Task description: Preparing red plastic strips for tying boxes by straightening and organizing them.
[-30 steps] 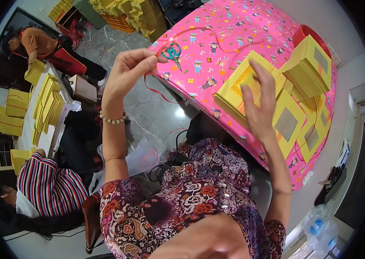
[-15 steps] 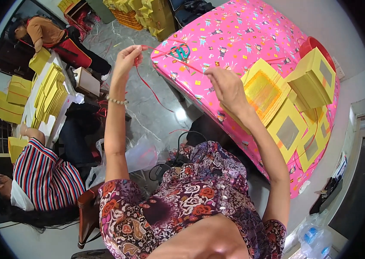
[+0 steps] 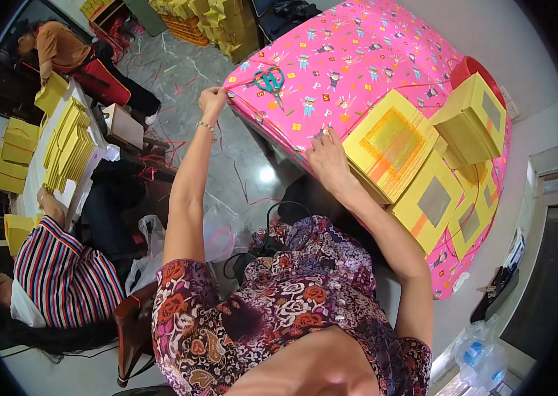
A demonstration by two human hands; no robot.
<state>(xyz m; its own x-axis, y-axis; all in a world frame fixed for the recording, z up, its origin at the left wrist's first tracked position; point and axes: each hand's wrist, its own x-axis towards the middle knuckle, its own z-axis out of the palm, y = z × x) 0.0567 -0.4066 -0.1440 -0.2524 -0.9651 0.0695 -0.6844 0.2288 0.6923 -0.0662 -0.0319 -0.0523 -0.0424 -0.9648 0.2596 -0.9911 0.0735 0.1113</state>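
Pink table (image 3: 384,46) holds one scissors (image 3: 269,80); left hand (image 3: 213,102) and right hand (image 3: 327,158) pinch red string (image 3: 272,122).

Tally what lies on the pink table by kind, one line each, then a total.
Yellow boxes with a window lid: 4 that show
Yellow box lying open side up: 1
Scissors with green handles: 1
Red round container, partly hidden: 1
Total: 7
Left hand pinches a red string; right hand rests by the open box.
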